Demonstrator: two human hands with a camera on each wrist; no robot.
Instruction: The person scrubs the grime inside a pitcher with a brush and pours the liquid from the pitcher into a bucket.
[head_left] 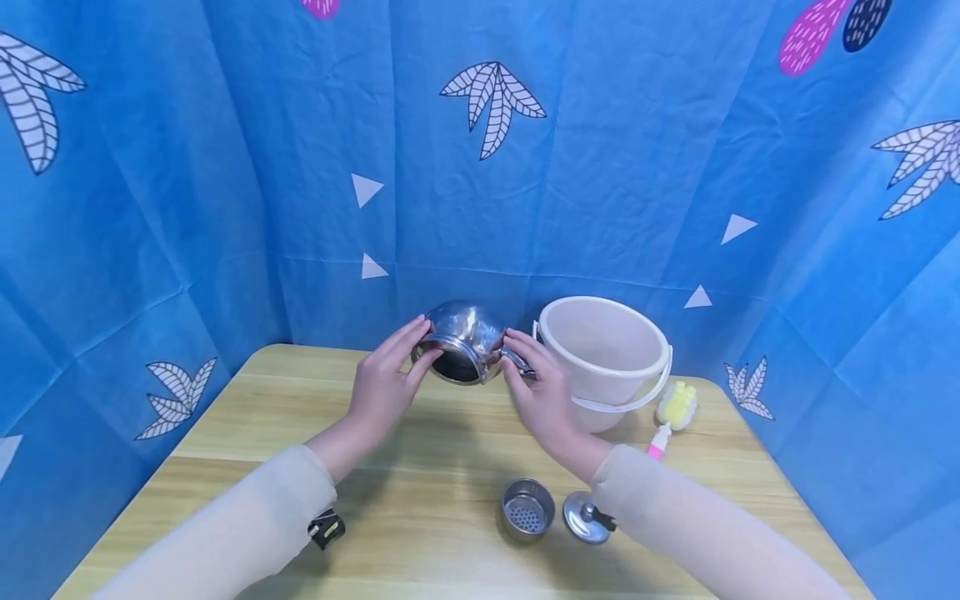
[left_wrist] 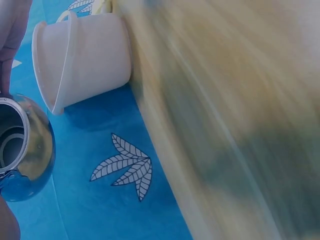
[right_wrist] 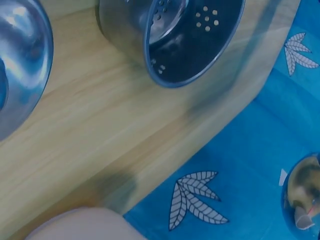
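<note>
A shiny round metal teapot is up above the table, tipped so its uncovered mouth faces me. My left hand grips it on the left, thumb at the rim and fingers along the outer wall. On the right side, my right hand holds the pot by a part sticking out there, mostly covered by the fingers. The left wrist view shows the round opening of the teapot at its left edge. At the right edge of the right wrist view, a bit of the teapot appears.
A white bucket with a handle stands behind my right hand. Beside it lies a brush with a yellow sponge head and pink handle. Nearer me are a perforated metal strainer cup and a metal lid with a black knob.
</note>
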